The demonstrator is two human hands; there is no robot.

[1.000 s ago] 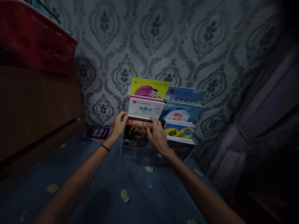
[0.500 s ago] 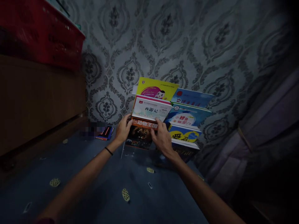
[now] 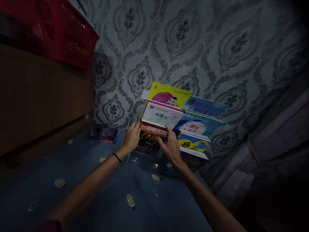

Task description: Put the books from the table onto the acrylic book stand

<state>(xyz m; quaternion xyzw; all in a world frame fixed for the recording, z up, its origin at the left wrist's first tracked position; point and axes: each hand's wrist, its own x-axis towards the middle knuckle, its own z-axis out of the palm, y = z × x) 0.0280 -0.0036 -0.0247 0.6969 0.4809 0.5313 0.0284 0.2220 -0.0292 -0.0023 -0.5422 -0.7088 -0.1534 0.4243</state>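
My left hand [image 3: 132, 138] has its fingers at the left edge of a dark book [image 3: 148, 141] with an orange title band and an animal picture on its cover. At the book's right side, my right hand [image 3: 172, 147] lies with its thumb toward the cover and its fingers at the top edge. Both hands grip this book, which leans in the front of a tiered stand that looks transparent [image 3: 140, 160]. Behind it rise a white book [image 3: 161, 114] and a yellow book [image 3: 169, 93]. The right column holds a teal book [image 3: 200, 122], a blue-and-yellow book [image 3: 193, 144] and a dark book [image 3: 193, 159].
A patterned wall stands close behind the books. On the left, a red basket [image 3: 72, 38] rests on a brown wooden cabinet [image 3: 45, 96]. Small dark items [image 3: 102, 133], partly blurred, lie by the wall on the blue patterned cloth [image 3: 96, 199]. A tied curtain [image 3: 253, 151] hangs at right.
The view has shifted, so the books and basket appear farther right. Both hands stay at the animal book, which seems slightly lower against the white book.
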